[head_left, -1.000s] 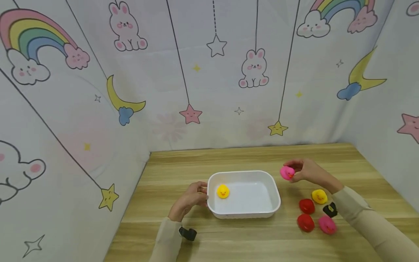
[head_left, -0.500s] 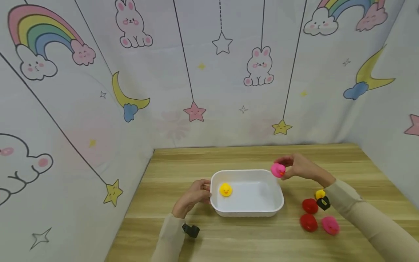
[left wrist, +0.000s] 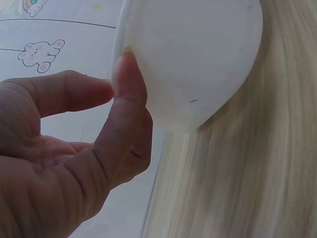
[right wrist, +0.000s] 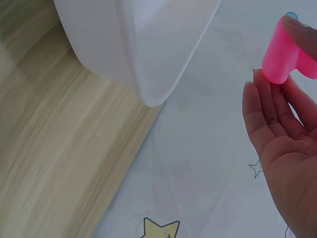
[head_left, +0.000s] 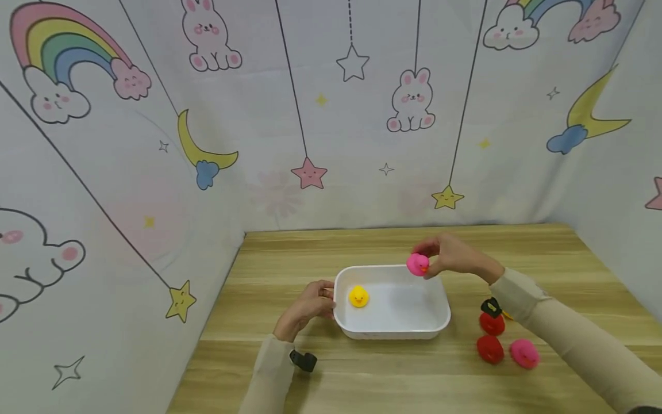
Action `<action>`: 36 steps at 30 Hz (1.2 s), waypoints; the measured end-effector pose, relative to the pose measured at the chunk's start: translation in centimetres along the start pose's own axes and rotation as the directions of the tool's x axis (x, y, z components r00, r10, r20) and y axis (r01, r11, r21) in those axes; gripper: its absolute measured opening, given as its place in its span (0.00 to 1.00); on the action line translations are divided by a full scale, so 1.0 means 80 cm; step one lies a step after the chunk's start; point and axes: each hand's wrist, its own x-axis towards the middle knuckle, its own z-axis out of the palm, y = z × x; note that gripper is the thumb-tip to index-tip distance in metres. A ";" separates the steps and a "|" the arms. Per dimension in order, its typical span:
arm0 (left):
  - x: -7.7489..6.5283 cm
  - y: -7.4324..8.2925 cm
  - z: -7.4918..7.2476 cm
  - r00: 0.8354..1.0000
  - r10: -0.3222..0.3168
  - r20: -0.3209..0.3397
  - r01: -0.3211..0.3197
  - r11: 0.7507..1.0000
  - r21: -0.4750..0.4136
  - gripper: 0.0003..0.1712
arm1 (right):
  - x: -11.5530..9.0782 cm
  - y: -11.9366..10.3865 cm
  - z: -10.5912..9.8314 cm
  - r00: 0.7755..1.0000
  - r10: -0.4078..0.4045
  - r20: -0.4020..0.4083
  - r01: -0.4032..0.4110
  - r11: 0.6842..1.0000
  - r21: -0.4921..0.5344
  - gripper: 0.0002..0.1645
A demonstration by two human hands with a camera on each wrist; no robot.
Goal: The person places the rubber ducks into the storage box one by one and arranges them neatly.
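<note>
A white plastic bin (head_left: 397,335) stands on the wooden table with a yellow rubber duck (head_left: 359,296) in its left part. My left hand (head_left: 309,307) is at the bin's left end. In the left wrist view, its thumb and forefinger pinch the bin's rim (left wrist: 130,32). A pink rubber duck (head_left: 416,265) is between the thumb and fingers of my right hand (head_left: 451,257), over the bin's back right part. The right wrist view has this pink duck (right wrist: 278,55) raised beside the bin wall (right wrist: 96,42), its underside against the fingertips.
Right of the bin lie two red ducks (head_left: 489,349) and another pink duck (head_left: 524,353). A yellow piece (head_left: 508,315) shows partly behind my right sleeve (head_left: 538,307). A printed white curtain (head_left: 351,132) rises behind the table (head_left: 372,374) and along both sides.
My right hand has carried the pink duck leftward, from beside the bin to over its back right part. My left hand stays at the bin's left end. The view has shifted slightly.
</note>
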 end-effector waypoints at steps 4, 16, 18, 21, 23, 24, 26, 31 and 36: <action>-0.001 0.001 0.001 1.000 -0.002 -0.006 0.002 1.000 -0.004 0.31 | 0.013 0.001 0.011 1.000 -0.006 0.024 0.007 1.000 -0.021 0.28; 0.000 0.000 0.002 1.000 -0.001 0.002 0.001 1.000 -0.004 0.31 | 0.036 0.003 0.044 0.998 0.006 0.062 0.001 0.993 -0.118 0.27; -0.001 0.002 0.001 1.000 0.002 -0.001 -0.002 1.000 0.000 0.31 | 0.041 0.002 0.048 0.997 0.002 0.076 0.008 0.991 -0.136 0.27; -0.002 0.003 0.000 1.000 0.003 0.000 -0.003 1.000 0.008 0.31 | 0.049 0.004 0.055 0.995 0.007 0.096 0.007 0.989 -0.146 0.28; -0.004 0.005 -0.002 1.000 0.006 0.002 -0.006 1.000 0.020 0.31 | 0.055 0.004 0.061 0.994 0.009 0.107 0.007 0.990 -0.142 0.28; -0.004 0.006 -0.004 1.000 0.001 0.000 -0.001 1.000 0.022 0.30 | 0.058 0.004 0.063 0.994 0.016 0.111 0.000 0.990 -0.140 0.28; -0.005 0.007 -0.005 1.000 0.000 0.002 -0.001 1.000 0.025 0.30 | 0.063 0.005 0.068 0.992 0.023 0.121 -0.007 0.991 -0.137 0.27; -0.004 0.006 -0.004 1.000 0.003 0.025 -0.003 1.000 0.006 0.31 | 0.071 0.006 0.078 0.993 0.026 0.119 -0.005 0.984 -0.180 0.24; -0.003 0.003 0.000 0.999 0.016 0.033 -0.015 1.000 -0.013 0.30 | 0.076 0.002 0.089 0.994 0.016 0.110 0.007 0.977 -0.211 0.22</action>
